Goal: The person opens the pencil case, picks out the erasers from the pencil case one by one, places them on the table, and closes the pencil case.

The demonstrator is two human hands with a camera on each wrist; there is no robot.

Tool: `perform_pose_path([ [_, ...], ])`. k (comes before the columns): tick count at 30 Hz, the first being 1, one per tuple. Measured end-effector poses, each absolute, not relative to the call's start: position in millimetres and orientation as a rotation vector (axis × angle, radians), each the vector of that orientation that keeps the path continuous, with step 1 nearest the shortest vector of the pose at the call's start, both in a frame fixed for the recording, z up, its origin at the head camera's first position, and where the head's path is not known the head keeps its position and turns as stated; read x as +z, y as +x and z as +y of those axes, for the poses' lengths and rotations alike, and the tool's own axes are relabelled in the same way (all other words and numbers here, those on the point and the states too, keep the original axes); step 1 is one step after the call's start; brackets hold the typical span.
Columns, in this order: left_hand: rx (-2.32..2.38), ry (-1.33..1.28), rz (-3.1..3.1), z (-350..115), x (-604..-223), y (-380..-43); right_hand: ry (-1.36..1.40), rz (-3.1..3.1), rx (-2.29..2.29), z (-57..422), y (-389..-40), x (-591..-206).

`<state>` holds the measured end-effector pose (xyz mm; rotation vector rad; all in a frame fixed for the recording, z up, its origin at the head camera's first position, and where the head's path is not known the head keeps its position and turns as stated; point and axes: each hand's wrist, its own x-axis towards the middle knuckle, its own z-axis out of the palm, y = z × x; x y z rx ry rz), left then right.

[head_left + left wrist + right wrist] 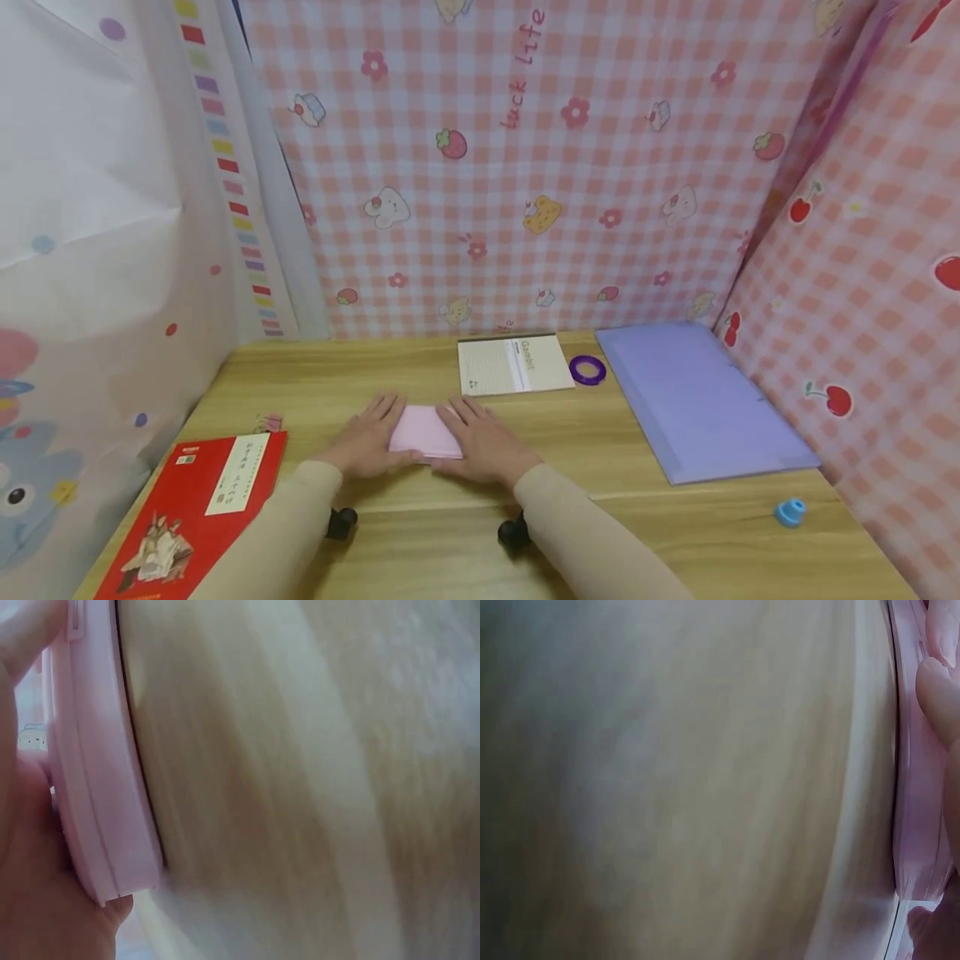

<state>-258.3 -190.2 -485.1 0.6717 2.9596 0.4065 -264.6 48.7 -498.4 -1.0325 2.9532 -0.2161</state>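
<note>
- Beige sleeves [592, 533] are seen nearest to the head camera, one reaching to each hand.
- Two ends of a pink case [425, 432] are covered by the left hand [367, 437] and the right hand [483, 442]; their fingers [382, 408] are extended and slightly apart, and the thumbs [405, 457] are laid at its near edge.
- The pink case is placed on the wooden table [420, 550], nearer than the Gambit notebook [483, 362].
- In the left wrist view, a small latch [75, 619] and a seam [94, 810] are shown; from the head these cannot be made out.
- Only in the head view are the purple tape ring [587, 359] and lilac folder [712, 400] shown.
- The red book [195, 500] is partly hidden by a sleeve; in the right wrist view, the hand is cut off and the wood is blurred.
- The long axis is directed left to right, the latched side being turned toward the sleeves.
</note>
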Motion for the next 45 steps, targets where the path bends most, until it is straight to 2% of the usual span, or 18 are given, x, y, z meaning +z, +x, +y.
perform_pose_path([
  [13, 0.432, 0.597, 2.994, -189.1, -489.9, -257.3, -0.973, 2.936, -0.238, 42.3, -266.2, -492.0],
  [27, 0.454, 0.573, 3.020, -177.4, -496.2, -238.4, -1.002, 2.890, -0.283, 53.8, -255.1, -493.6],
  [45, 0.567, 0.400, 3.033, -143.8, -488.3, -206.4, -1.052, 2.861, -0.349, 81.0, -235.5, -492.4],
])
